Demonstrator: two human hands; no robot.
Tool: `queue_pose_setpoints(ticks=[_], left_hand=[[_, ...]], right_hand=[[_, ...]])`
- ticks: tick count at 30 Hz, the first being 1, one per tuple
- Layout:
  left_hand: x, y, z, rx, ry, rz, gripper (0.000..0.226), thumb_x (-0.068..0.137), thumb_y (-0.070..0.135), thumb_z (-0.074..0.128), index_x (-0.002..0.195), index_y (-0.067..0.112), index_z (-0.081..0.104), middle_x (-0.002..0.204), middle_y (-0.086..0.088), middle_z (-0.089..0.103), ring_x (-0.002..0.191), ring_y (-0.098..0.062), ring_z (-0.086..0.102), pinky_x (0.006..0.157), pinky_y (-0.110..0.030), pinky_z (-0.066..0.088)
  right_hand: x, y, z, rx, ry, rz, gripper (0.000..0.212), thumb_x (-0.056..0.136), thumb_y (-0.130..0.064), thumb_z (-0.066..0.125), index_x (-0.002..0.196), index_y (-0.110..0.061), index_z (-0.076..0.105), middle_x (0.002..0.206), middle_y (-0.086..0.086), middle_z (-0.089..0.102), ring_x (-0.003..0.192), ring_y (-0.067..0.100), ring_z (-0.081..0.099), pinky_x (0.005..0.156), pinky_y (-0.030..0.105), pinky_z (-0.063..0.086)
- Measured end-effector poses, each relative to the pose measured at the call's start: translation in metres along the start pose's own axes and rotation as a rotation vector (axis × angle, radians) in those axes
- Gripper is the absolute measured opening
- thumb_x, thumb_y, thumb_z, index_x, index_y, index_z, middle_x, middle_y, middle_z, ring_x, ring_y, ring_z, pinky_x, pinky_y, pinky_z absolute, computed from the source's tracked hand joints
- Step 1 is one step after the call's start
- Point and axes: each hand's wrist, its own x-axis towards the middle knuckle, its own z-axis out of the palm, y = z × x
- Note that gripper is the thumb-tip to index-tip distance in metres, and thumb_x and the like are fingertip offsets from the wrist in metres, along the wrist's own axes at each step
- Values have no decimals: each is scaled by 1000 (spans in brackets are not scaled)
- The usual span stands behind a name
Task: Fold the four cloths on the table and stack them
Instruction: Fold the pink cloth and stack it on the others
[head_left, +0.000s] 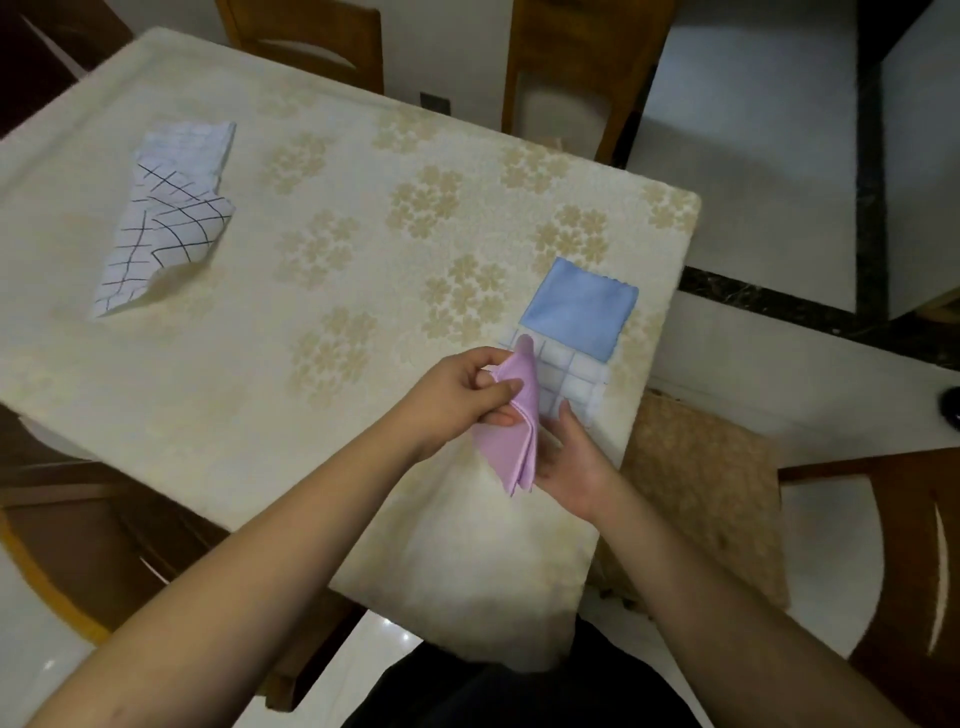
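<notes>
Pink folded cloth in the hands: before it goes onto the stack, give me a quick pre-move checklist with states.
1. Small pink folded cloth gripped by left hand: ok.
2. Right hand supports it from the side: ok.
3. Pink cloth's layers aligned: not ok, edges fan apart at the bottom.
4. Blue folded cloth lies flat on the pale checked folded cloth: ok, though offset toward the far side.
5. White cloth with dark grid lines folded: not ok, lies crumpled at far left.
6. Stack clear of the table edge: cannot tell.
</notes>
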Motion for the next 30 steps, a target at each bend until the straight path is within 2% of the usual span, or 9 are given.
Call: queue_pose_setpoints(ticks=[3,6,8,11,17,21,25,28,30], left_hand=[[16,16,19,16,-83,43,25,94,7,58,118,13,62,71,-9,63,73,-16,67,79,-28,58],[35,24,31,43,-62,54,28,95,2,55,120,13,62,73,-14,60,72,-16,68,74,-25,57],[49,24,36,46,-7,43,29,94,1,54,118,13,62,73,-14,58,67,-13,68,70,-22,56],[68,17,41,46,124,-5,30,93,0,53,115,15,65,66,-5,59,62,-11,66,69,-20,56],[111,-18,46,56,288,-100,28,92,1,55,115,14,65,57,4,60,69,-23,61,84,-34,58],[139,-34,47,91,357,-84,28,95,8,55,115,24,65,73,-10,62,69,-20,61,84,-39,56],[166,-37,46,80,409,-43,28,94,14,57,111,35,64,83,-24,63,77,-24,66,86,-39,57],[188,-35,45,26,437,-70,28,95,14,57,121,24,59,82,-14,62,69,-16,67,76,-31,58],[203,-38,46,16,430,-161,28,95,15,58,123,16,56,86,-13,69,69,-18,70,76,-34,60]], right_hand=[[-5,-10,-11,140,-75,9,65,86,-64,47,130,-17,54,132,17,56,118,32,56,106,49,39],[-8,-31,-28,333,-163,-86,41,95,-40,48,118,-10,64,110,11,68,98,20,67,87,34,54],[-5,-50,-40,313,-118,-132,31,97,-23,50,118,-4,62,102,10,73,89,16,71,74,28,58],[5,-85,-63,79,57,-253,24,94,-10,56,117,-7,61,93,4,75,80,13,72,64,24,57],[43,-158,-85,-310,240,-404,27,92,-5,56,119,-9,59,113,14,63,91,21,61,75,29,53],[63,-193,-76,-513,279,-514,29,93,-4,52,123,-6,56,114,10,61,91,19,60,84,37,52],[78,-218,-67,-603,291,-636,24,93,-2,53,114,-10,60,114,6,62,82,14,62,68,30,54],[94,-236,-63,-631,314,-718,24,92,-4,53,113,-13,60,113,5,61,79,8,60,65,26,53],[107,-243,-63,-668,311,-681,32,92,-10,56,124,-16,54,116,2,57,91,13,60,79,33,54]])
